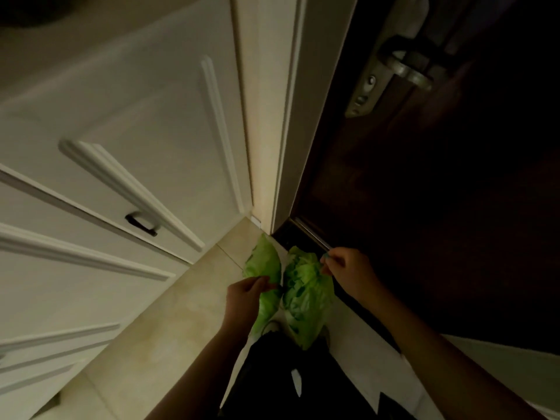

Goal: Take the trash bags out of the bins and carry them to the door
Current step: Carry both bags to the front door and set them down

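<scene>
A dark wooden door with a metal lever handle stands beside white panelled cabinets over glossy beige floor tiles. Two crinkled, thin green plastic trash bags hang at the threshold, the left hand and right hand each pinching one bag's top.

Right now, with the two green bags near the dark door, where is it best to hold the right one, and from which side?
Probably at the gathered top edge of the right green bag, from above, where the right hand already pinches it. Its body below looks loose and crumpled, so it gives no firm hold.
</scene>
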Available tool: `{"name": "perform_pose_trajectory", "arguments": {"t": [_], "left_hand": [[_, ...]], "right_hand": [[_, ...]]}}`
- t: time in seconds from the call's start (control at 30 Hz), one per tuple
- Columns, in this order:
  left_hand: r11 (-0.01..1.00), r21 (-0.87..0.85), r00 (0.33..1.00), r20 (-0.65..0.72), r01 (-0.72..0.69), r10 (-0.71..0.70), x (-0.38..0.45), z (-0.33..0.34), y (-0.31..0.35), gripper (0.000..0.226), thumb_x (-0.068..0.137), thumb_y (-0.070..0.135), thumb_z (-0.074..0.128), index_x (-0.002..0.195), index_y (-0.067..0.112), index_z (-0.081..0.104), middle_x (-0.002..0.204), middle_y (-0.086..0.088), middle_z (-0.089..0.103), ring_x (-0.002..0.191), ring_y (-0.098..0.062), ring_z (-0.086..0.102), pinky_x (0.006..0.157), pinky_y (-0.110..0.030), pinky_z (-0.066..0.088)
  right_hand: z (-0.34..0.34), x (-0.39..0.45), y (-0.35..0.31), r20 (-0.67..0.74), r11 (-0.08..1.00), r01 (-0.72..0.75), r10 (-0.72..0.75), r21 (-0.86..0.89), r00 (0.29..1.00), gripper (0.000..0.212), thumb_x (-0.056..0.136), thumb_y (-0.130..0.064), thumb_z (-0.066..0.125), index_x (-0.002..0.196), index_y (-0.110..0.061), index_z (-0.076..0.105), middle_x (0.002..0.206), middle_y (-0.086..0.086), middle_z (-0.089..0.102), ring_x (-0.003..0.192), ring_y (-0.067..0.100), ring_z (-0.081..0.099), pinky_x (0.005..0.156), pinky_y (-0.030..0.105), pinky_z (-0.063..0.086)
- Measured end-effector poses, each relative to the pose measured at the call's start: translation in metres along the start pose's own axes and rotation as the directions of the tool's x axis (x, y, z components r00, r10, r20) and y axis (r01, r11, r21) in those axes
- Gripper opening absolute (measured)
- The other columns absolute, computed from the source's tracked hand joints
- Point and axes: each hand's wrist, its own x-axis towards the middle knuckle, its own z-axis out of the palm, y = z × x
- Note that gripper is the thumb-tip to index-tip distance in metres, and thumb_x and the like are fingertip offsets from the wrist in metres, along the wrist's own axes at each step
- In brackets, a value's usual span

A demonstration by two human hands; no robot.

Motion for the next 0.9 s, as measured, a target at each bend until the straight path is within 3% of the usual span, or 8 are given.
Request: {"name": "perform_pose_trajectory", "arguments": {"t": [0.07, 0.27, 0.4, 0.57, 0.7, 0.8, 0.9], "left_hand": [[0.998, -0.048, 0.998, -0.045, 0.043, -0.046, 0.009, 0.005, -0.001, 0.017, 0.089, 0.015, 0.063, 0.083, 0.01, 0.078, 0.063, 0.024, 0.071, 0.066, 0.01, 0.063, 0.069, -0.014, 0.043], [0.976, -0.201, 0.966, -0.222, 0.087, -0.131, 0.036, 0.029, -0.008, 0.019, 0.088, 0.013, 0.063, 0.084, 0.004, 0.078, 0.085, 0.01, 0.071, 0.085, -0.002, 0.061, 0.077, -0.021, 0.043], [0.955, -0.28, 0.915, -0.355, 0.092, -0.192, 0.059, 0.044, -0.014, 0.018, 0.088, 0.012, 0.062, 0.088, 0.002, 0.077, 0.068, 0.02, 0.07, 0.08, 0.0, 0.062, 0.087, -0.026, 0.046], [0.935, -0.35, 0.829, -0.504, 0.063, -0.244, 0.096, 0.062, -0.04, 0.017, 0.09, 0.014, 0.061, 0.094, 0.007, 0.075, 0.086, -0.009, 0.075, 0.088, -0.015, 0.066, 0.089, -0.027, 0.046], [0.922, -0.38, 0.778, -0.56, 0.065, -0.286, 0.129, 0.072, -0.073, 0.016, 0.091, 0.017, 0.059, 0.088, 0.016, 0.075, 0.091, -0.008, 0.075, 0.09, -0.013, 0.065, 0.089, -0.027, 0.046], [0.918, -0.391, 0.748, -0.587, 0.073, -0.309, 0.149, 0.08, -0.087, 0.018, 0.091, 0.016, 0.059, 0.096, 0.01, 0.075, 0.09, -0.009, 0.075, 0.088, -0.01, 0.065, 0.085, -0.024, 0.045], [0.919, -0.388, 0.738, -0.599, 0.073, -0.311, 0.164, 0.092, -0.095, 0.021, 0.091, 0.016, 0.058, 0.095, 0.006, 0.076, 0.087, 0.0, 0.075, 0.085, -0.002, 0.063, 0.082, -0.022, 0.044]], "right_hand": [[0.005, 0.019, -0.003, 0.053, 1.0, 0.017, -0.017, 0.008, 0.998, 0.017, 0.093, -0.012, 0.053, 0.092, -0.007, 0.069, 0.074, -0.002, 0.067, 0.086, 0.024, 0.068, 0.086, 0.044, 0.055], [0.02, 0.074, -0.012, 0.254, 0.985, 0.15, -0.123, -0.089, 0.959, 0.02, 0.093, -0.014, 0.053, 0.082, -0.01, 0.068, 0.077, 0.004, 0.07, 0.079, 0.019, 0.068, 0.075, 0.032, 0.054], [0.023, 0.118, -0.011, 0.38, 0.962, 0.24, -0.175, -0.129, 0.908, 0.021, 0.093, -0.013, 0.052, 0.084, -0.007, 0.07, 0.076, 0.003, 0.069, 0.079, 0.018, 0.067, 0.073, 0.029, 0.052], [0.048, 0.176, 0.003, 0.533, 0.942, 0.317, -0.215, -0.108, 0.819, 0.019, 0.091, -0.013, 0.054, 0.083, -0.01, 0.07, 0.072, 0.0, 0.069, 0.075, 0.014, 0.068, 0.073, 0.027, 0.055], [0.077, 0.212, 0.02, 0.62, 0.928, 0.36, -0.231, -0.091, 0.75, 0.02, 0.093, -0.01, 0.052, 0.092, -0.002, 0.071, 0.076, 0.007, 0.07, 0.081, 0.021, 0.069, 0.079, 0.029, 0.055], [0.095, 0.232, 0.035, 0.67, 0.923, 0.378, -0.233, -0.077, 0.705, 0.021, 0.093, -0.01, 0.052, 0.095, -0.001, 0.071, 0.074, 0.004, 0.068, 0.082, 0.022, 0.069, 0.082, 0.033, 0.055], [0.1, 0.251, 0.051, 0.695, 0.925, 0.367, -0.203, -0.094, 0.69, 0.021, 0.093, -0.011, 0.053, 0.094, -0.001, 0.071, 0.077, 0.005, 0.07, 0.078, 0.015, 0.066, 0.078, 0.024, 0.052]]}}
